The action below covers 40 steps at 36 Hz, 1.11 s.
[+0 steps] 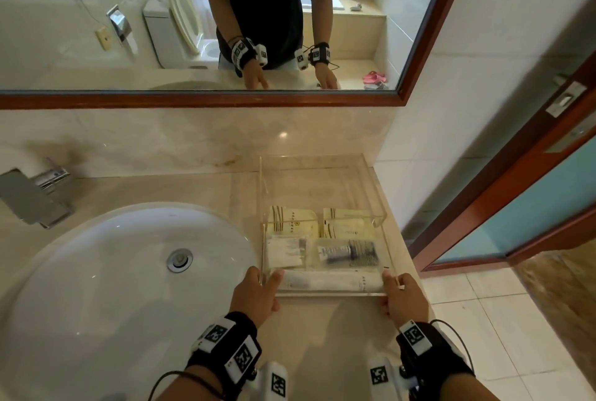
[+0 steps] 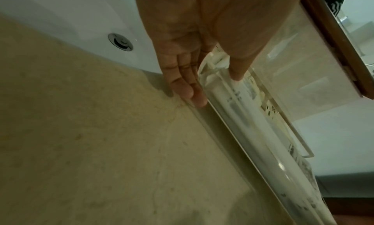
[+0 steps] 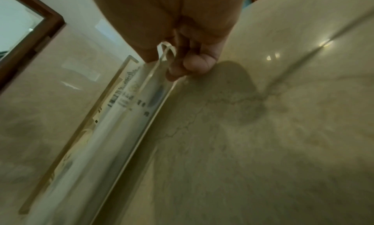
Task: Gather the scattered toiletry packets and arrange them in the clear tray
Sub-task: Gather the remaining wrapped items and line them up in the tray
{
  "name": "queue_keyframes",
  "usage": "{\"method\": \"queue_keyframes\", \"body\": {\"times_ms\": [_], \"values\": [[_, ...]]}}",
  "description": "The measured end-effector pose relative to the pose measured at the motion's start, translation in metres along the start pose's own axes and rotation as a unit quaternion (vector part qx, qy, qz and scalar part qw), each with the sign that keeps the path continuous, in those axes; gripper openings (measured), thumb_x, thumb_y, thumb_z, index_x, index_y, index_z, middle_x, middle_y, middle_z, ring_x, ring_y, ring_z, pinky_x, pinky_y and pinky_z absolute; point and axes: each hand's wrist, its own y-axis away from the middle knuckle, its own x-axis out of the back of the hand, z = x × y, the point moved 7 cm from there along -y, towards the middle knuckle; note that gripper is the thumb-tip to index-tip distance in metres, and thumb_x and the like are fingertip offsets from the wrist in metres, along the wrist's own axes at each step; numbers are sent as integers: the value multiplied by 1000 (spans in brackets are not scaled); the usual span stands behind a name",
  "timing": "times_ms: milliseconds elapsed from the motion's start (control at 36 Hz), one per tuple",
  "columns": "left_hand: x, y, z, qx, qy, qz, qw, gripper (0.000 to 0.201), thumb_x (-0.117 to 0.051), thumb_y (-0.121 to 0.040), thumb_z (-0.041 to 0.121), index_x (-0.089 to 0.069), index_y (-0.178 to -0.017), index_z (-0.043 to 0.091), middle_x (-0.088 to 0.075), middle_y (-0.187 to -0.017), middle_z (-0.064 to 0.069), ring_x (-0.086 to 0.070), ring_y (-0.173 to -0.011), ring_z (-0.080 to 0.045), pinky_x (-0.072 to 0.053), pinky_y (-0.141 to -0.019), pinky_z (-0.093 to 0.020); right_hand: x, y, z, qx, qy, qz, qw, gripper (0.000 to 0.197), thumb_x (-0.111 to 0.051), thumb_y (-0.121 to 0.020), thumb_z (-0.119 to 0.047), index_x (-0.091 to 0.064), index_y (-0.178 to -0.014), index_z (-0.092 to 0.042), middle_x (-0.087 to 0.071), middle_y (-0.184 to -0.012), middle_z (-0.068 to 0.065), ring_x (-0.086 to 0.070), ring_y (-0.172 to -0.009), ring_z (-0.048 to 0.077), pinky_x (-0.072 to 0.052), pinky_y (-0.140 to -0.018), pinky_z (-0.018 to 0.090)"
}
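The clear tray (image 1: 376, 189) stands on the beige counter (image 1: 325, 333) to the right of the basin. Several packets lie flat inside it: two cream striped ones (image 1: 290, 221) at the back, a white one (image 1: 285, 252) and a see-through one with dark contents (image 1: 350, 252) in the middle, and a long white one (image 1: 329, 281) along the near wall. My left hand (image 1: 266, 276) pinches the near left corner, thumb inside, fingers (image 2: 192, 90) straight along the outside. My right hand (image 1: 395, 281) grips the near right corner with curled fingers (image 3: 194, 63).
A white basin (image 1: 113, 271) with a chrome drain fills the left, and a faucet (image 1: 35, 194) sits behind it. The wood-framed mirror (image 1: 225, 99) hangs above the backsplash. A white wall (image 1: 451, 142) adjoins the tray's right side; the counter ends there, beside a doorway (image 1: 532, 207).
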Motion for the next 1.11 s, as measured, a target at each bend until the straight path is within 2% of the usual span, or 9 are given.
{"method": "queue_keyframes", "body": {"times_ms": [111, 194, 250, 417, 639, 833, 917, 1028, 1111], "values": [[0, -9, 2, 1, 17, 3, 1000, 35, -54, -87, 46, -42, -77, 15, -63, -66, -8, -60, -54, -23, -54, -65, -36, 2, -7, -4, 9, -4, 33, 999, 38, -47, -94, -39, -48, -74, -7, -65, -80, 25, -59, -76, 34, -38, -68, 32], [1, -12, 2, 6, 19, 8, 1000, 35, -55, -86, 45, -43, -78, 13, -63, -66, -8, -60, -54, -23, -55, -65, -36, 0, -6, -7, 9, -12, 23, 1000, 42, -40, -96, -44, -50, -79, -6, -58, -71, 13, -56, -76, 32, -40, -72, 34], [1, -14, 3, 7, 17, 9, 1000, 35, -55, -87, 44, -42, -78, 13, -61, -67, -7, -60, -53, -22, -53, -61, -34, -2, -1, -6, 9, -22, 9, 1000, 44, -45, -93, -46, -51, -82, -4, -57, -69, 9, -56, -74, 31, -42, -73, 36], [2, -15, 4, 2, 18, 6, 1000, 33, -54, -87, 41, -43, -79, 12, -61, -78, -8, -57, -50, -18, -45, -46, -23, -1, 7, -4, 36, -2, 6, 999, 38, -58, -87, -43, -52, -94, -7, -61, -90, 9, -57, -86, 29, -39, -77, 31], [2, -13, 9, -23, 21, 12, 999, 30, -54, -89, 38, -42, -74, 16, -64, -75, -8, -57, -50, -18, -44, -45, -22, 2, 7, -10, 59, 6, 27, 998, 35, -60, -86, -43, -52, -91, -9, -65, -86, 10, -61, -81, 29, -49, -78, 38], [1, -19, 13, -16, 32, 19, 999, 28, -55, -88, 39, -43, -74, 17, -61, -67, -7, -59, -52, -19, -47, -49, -25, 2, -9, -23, 49, -23, 15, 998, 36, -62, -86, -41, -54, -96, -8, -63, -93, 10, -58, -84, 27, -38, -74, 28], [0, -24, 15, -6, 37, 16, 999, 30, -55, -87, 40, -49, -84, 11, -63, -67, -8, -60, -54, -20, -51, -52, -27, -1, -18, -27, 32, -37, 6, 999, 38, -63, -85, -40, -54, -98, -5, -61, -94, 8, -57, -86, 26, -35, -75, 27], [0, -36, 18, 4, 35, 24, 999, 34, -54, -86, 43, -52, -92, 10, -66, -68, -8, -63, -57, -23, -56, -61, -33, -7, -34, -34, 11, -58, 7, 998, 35, -65, -84, -37, -51, -90, -5, -59, -87, 10, -58, -85, 29, -34, -72, 28], [1, -45, 20, 9, 40, 35, 999, 37, -55, -87, 43, -52, -93, 7, -65, -67, -9, -61, -55, -23, -53, -57, -31, -14, -45, -36, 0, -70, 1, 998, 33, -62, -86, -38, -50, -91, -7, -56, -87, 10, -53, -82, 26, -37, -74, 32]]}}
